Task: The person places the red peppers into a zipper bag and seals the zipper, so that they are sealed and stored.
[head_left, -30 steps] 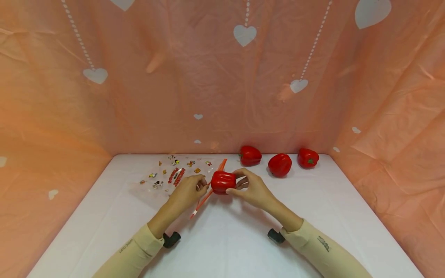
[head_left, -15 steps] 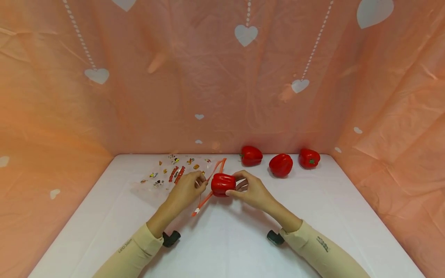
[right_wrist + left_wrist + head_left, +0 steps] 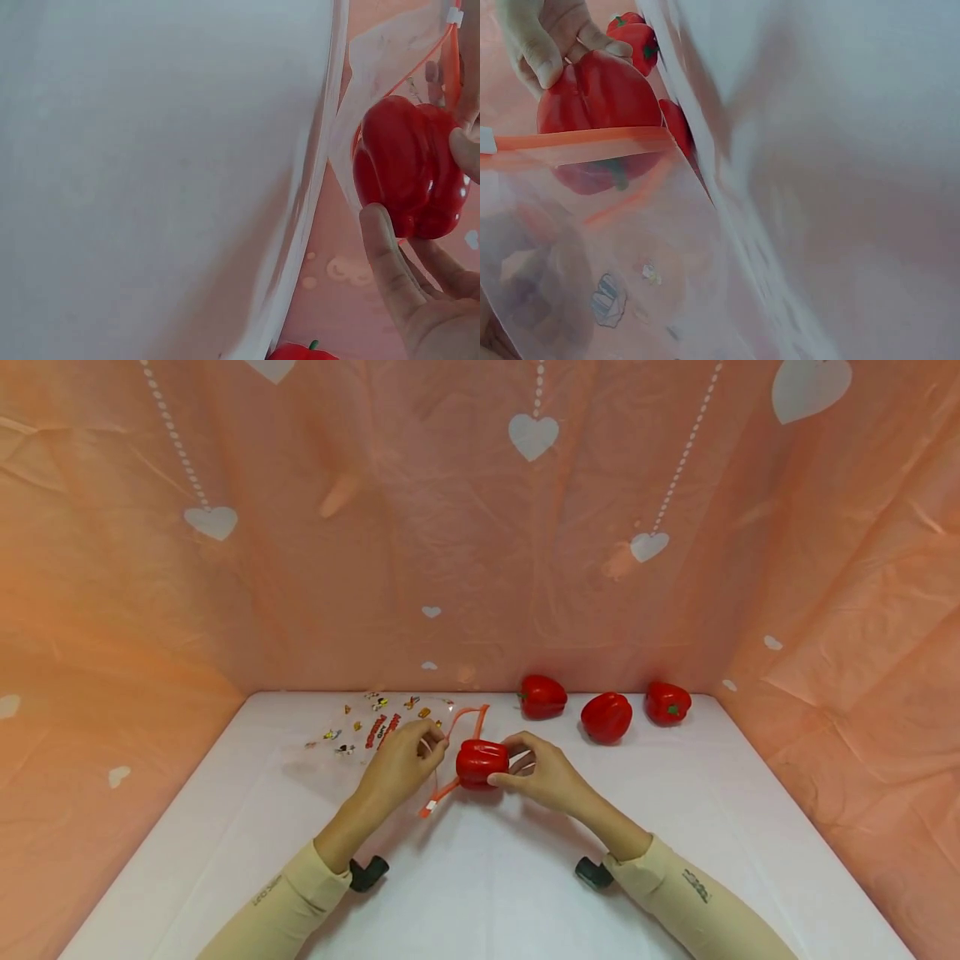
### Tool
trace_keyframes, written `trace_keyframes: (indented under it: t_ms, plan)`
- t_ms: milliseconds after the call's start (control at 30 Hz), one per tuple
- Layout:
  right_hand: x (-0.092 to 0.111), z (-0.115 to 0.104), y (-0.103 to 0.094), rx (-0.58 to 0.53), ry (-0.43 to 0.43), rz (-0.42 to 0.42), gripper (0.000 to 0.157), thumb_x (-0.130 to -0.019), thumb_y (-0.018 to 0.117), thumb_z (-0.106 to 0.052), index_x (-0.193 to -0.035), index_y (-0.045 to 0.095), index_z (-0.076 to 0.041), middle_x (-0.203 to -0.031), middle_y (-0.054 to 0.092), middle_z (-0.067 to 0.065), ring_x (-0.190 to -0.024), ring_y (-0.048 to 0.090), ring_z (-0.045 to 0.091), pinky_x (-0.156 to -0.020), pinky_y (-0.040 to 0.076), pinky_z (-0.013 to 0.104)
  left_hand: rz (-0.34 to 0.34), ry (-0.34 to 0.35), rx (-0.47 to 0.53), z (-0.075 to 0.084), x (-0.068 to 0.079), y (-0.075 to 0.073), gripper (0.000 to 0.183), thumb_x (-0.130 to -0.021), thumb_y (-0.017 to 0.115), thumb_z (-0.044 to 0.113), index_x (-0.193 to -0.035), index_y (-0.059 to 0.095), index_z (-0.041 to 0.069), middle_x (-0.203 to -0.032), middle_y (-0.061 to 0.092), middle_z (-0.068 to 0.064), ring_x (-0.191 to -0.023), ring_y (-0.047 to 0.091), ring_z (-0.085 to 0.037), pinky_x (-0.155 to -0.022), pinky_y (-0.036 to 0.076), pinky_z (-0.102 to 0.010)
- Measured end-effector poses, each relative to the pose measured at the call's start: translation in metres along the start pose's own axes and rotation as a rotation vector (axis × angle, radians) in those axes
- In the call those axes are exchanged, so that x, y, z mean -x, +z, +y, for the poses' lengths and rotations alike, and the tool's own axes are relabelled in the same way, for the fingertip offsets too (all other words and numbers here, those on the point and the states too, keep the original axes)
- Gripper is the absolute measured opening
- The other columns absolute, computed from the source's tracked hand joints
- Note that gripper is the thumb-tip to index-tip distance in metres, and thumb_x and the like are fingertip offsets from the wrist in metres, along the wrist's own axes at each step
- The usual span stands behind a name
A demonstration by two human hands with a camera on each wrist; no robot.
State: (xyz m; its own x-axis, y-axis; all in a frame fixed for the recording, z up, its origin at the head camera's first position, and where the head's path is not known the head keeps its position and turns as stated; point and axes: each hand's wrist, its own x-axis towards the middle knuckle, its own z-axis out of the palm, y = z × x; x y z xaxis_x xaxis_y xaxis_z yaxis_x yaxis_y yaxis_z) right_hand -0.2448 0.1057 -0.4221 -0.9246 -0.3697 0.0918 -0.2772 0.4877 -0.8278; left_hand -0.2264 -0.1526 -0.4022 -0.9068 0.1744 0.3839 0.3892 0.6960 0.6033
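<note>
My left hand [image 3: 405, 760] pinches the orange zip edge [image 3: 585, 140] of a clear plastic zip bag [image 3: 341, 768] with cartoon prints, and the mouth stands parted. A red bell pepper [image 3: 482, 764] is in my right hand [image 3: 546, 774], gripped at its blunt end by thumb and fingers. Through the film in the left wrist view, the green stem end of this bell pepper [image 3: 604, 94] shows between the two orange edges, at the bag's mouth. The right wrist view shows fingertips [image 3: 375, 221] against the bell pepper [image 3: 409, 165], with the bag [image 3: 375, 67] behind it.
Three more red bell peppers lie along the back of the white table [image 3: 487, 893]: a left one [image 3: 543, 697], a middle one [image 3: 607, 717] and a right one [image 3: 667, 703]. An orange curtain [image 3: 480, 568] with white hearts encloses the back and sides.
The bag's orange mouth has spread wider as my left hand moved slightly up. The bell pepper in my right hand has come slightly nearer to me. The other peppers stay put.
</note>
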Motion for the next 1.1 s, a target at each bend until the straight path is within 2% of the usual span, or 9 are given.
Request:
trace_keyframes:
  t_ms: [133, 300, 500, 600, 767, 933, 1100]
  plan:
    - [-0.001, 0.002, 0.0, -0.04, 0.03, 0.002, 0.055, -0.089, 0.091, -0.025, -0.133, 0.066, -0.006, -0.121, 0.072, 0.01, -0.103, 0.074, 0.023, -0.088, 0.064, 0.038, 0.014, 0.01, 0.02, 0.001, 0.0, 0.001, 0.003, -0.101, 0.073, 0.009, -0.098, 0.074, 0.008, -0.094, 0.073, -0.003, -0.081, 0.067, -0.015, -0.077, 0.059, -0.035]
    - [-0.003, 0.001, 0.002, -0.049, 0.066, 0.018, 0.055, -0.087, 0.092, -0.024, -0.133, 0.066, -0.006, -0.119, 0.073, 0.009, -0.102, 0.074, 0.022, -0.087, 0.064, 0.038, -0.008, 0.018, 0.035, 0.001, 0.001, 0.002, 0.003, -0.1, 0.074, 0.009, -0.098, 0.074, 0.007, -0.093, 0.073, -0.001, -0.08, 0.067, -0.013, -0.076, 0.059, -0.033]
    - [-0.008, -0.002, 0.004, -0.004, 0.039, 0.012, 0.054, -0.087, 0.092, -0.026, -0.131, 0.069, -0.005, -0.112, 0.075, 0.008, -0.09, 0.073, 0.018, -0.076, 0.063, 0.033, -0.014, 0.022, 0.027, 0.003, 0.001, 0.001, 0.007, -0.101, 0.074, 0.01, -0.1, 0.074, 0.003, -0.094, 0.073, -0.002, -0.081, 0.068, -0.014, -0.078, 0.06, -0.034]
    - [-0.012, -0.005, 0.006, -0.002, 0.023, 0.006, 0.052, -0.087, 0.092, -0.026, -0.13, 0.07, -0.004, -0.11, 0.076, 0.008, -0.087, 0.073, 0.017, -0.076, 0.062, 0.032, -0.011, 0.021, 0.024, 0.003, 0.0, 0.001, 0.006, -0.1, 0.074, 0.01, -0.1, 0.073, 0.004, -0.094, 0.073, -0.003, -0.081, 0.068, -0.014, -0.077, 0.06, -0.034]
    - [-0.019, -0.007, 0.009, -0.032, 0.014, -0.016, 0.052, -0.088, 0.092, -0.023, -0.13, 0.069, -0.001, -0.112, 0.077, 0.011, -0.091, 0.075, 0.02, -0.082, 0.063, 0.034, -0.007, 0.031, 0.027, 0.003, 0.0, 0.001, 0.006, -0.099, 0.075, 0.009, -0.1, 0.073, 0.004, -0.094, 0.073, -0.004, -0.081, 0.068, -0.015, -0.075, 0.06, -0.034]
    - [-0.024, -0.006, 0.014, -0.103, 0.049, -0.046, 0.053, -0.089, 0.091, -0.019, -0.131, 0.067, 0.003, -0.114, 0.077, 0.014, -0.094, 0.078, 0.024, -0.081, 0.064, 0.035, -0.013, 0.033, 0.026, 0.003, 0.0, 0.001, 0.007, -0.1, 0.074, 0.009, -0.101, 0.073, 0.002, -0.096, 0.074, -0.005, -0.082, 0.069, -0.016, -0.077, 0.061, -0.035]
    - [-0.029, -0.006, 0.018, -0.129, 0.063, -0.044, 0.053, -0.088, 0.09, -0.016, -0.131, 0.066, 0.006, -0.112, 0.078, 0.014, -0.098, 0.078, 0.025, -0.082, 0.064, 0.035, -0.017, 0.026, 0.034, 0.004, 0.0, 0.001, 0.006, -0.1, 0.074, 0.008, -0.1, 0.073, 0.002, -0.094, 0.074, -0.004, -0.083, 0.069, -0.016, -0.078, 0.061, -0.036]
